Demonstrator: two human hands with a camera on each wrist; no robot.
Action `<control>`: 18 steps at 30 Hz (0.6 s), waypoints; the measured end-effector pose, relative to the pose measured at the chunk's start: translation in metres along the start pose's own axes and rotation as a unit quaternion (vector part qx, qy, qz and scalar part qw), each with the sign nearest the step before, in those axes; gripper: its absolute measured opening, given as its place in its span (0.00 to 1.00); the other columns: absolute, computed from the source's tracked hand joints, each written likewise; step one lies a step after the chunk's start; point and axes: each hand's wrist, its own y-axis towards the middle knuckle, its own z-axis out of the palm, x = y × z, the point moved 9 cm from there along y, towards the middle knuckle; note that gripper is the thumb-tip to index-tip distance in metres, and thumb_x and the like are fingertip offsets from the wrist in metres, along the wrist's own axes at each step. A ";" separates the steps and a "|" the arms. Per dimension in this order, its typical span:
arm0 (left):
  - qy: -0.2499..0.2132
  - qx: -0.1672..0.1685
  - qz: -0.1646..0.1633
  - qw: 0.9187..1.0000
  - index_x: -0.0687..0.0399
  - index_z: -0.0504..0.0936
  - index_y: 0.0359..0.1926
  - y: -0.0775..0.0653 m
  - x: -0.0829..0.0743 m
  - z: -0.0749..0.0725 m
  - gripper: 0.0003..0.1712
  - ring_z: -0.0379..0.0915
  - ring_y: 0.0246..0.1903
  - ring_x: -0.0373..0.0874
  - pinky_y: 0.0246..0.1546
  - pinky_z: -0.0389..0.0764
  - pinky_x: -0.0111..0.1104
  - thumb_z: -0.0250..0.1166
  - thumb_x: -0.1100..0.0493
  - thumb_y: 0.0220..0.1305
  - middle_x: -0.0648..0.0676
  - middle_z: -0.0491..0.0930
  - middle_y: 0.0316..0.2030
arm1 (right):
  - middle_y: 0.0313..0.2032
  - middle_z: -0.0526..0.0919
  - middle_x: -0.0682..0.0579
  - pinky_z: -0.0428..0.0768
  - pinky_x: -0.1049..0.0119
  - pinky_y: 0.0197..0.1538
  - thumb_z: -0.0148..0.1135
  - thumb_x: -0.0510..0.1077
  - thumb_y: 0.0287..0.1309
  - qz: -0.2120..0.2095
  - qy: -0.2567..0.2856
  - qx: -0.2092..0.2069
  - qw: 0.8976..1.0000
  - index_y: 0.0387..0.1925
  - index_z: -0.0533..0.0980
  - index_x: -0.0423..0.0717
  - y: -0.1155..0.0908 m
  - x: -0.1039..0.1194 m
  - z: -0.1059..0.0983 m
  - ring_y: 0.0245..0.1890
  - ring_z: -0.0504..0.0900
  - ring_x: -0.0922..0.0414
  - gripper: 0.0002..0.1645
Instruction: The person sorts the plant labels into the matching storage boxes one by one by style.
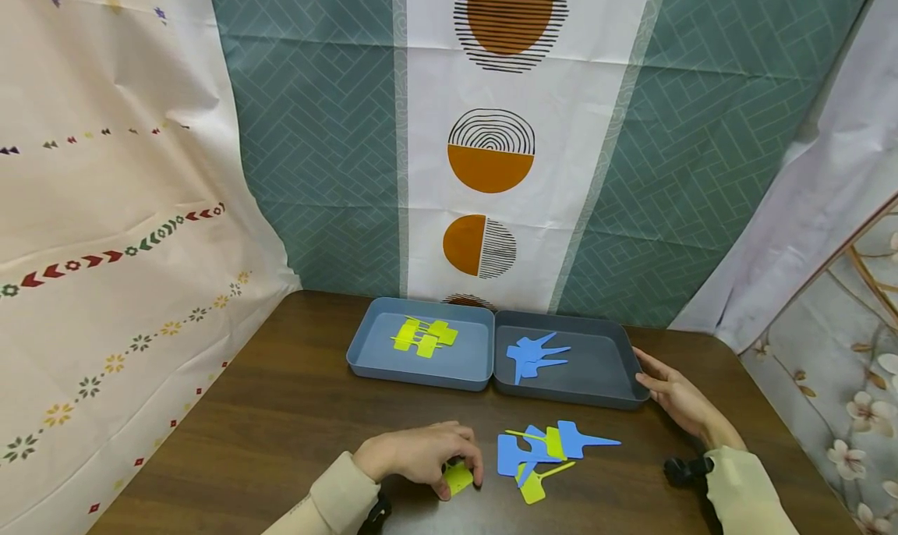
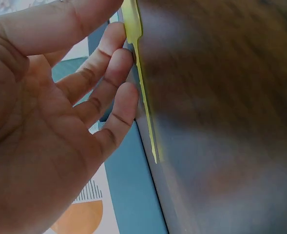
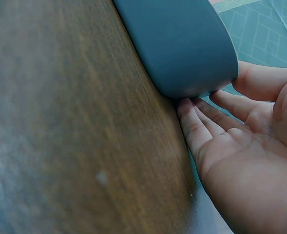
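My left hand (image 1: 424, 453) is low over the table, thumb and fingers pinching a yellow-green T-shaped plant label (image 1: 459, 479). The left wrist view shows that label's thin stem (image 2: 144, 97) along the fingertips; its wide end runs out of frame. My right hand (image 1: 684, 398) holds the right end of a dark grey tray (image 1: 603, 395), thumb at the rim and fingertips (image 3: 186, 108) low against the outer wall. Right of my left hand lies a mixed pile of blue labels (image 1: 575, 441) and yellow-green labels (image 1: 533, 488).
A blue-grey tray (image 1: 421, 375) with several yellow-green labels (image 1: 424, 338) stands beside the dark tray, which contains several blue labels (image 1: 533, 357). Both stand at the back of the brown wooden table (image 1: 295, 410), before a patterned curtain (image 1: 316, 129).
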 end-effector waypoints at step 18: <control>-0.044 -0.044 0.027 0.998 0.42 0.87 0.48 0.000 -0.003 -0.014 0.21 0.72 0.44 0.27 0.48 0.76 0.23 0.77 0.69 0.58 0.37 0.77 0.44 | 0.80 0.26 0.33 0.59 0.64 0.74 0.44 0.43 0.83 0.006 -0.010 0.006 1.000 0.83 0.33 0.41 0.000 -0.001 0.000 0.78 0.28 0.32 0.43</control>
